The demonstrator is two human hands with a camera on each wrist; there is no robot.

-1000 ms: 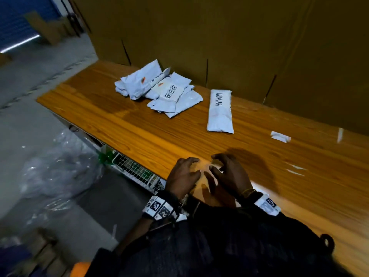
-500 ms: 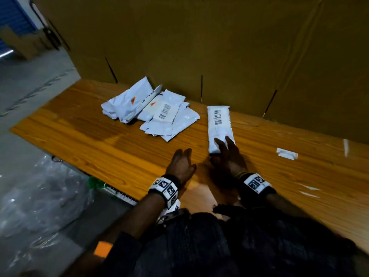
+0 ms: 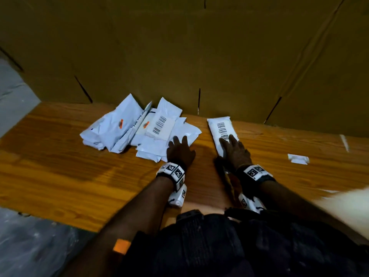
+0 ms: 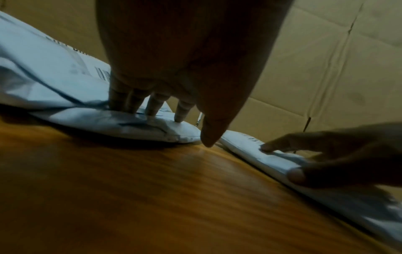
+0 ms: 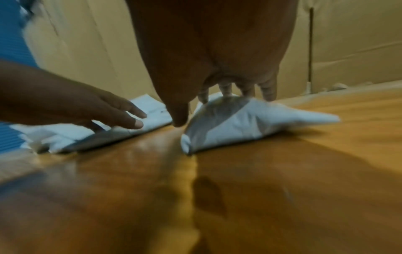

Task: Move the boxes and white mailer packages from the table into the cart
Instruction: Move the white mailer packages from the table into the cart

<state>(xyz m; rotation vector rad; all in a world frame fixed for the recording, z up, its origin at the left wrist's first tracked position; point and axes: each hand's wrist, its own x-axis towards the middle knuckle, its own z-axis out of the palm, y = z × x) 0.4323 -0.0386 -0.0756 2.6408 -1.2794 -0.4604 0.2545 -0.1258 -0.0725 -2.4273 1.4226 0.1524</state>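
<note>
We are reaching both hands out flat, we judge to drag the mailers near enough to gather for the cart. Our left hand [image 3: 180, 151] is pressing straight fingers on the heap of mailers [image 3: 139, 130] beneath it; our right hand [image 3: 235, 151], fingers extended, is pressing the lone mailer [image 3: 220, 126] beneath its fingertips, holding nothing.

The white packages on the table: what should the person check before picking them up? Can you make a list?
1. Left hand on the pile of mailers: ok, fingers rest on top.
2. Right hand on the long mailer: ok, fingers touch it.
3. Firm hold on either package: not ok, fingers lie straight and nothing is lifted.
4. Pile tidy enough for one scoop: not ok, the mailers overlap loosely.
5. Cart in place: cannot tell, it is out of view.
6. Paper scrap clear of both hands: ok.
</note>
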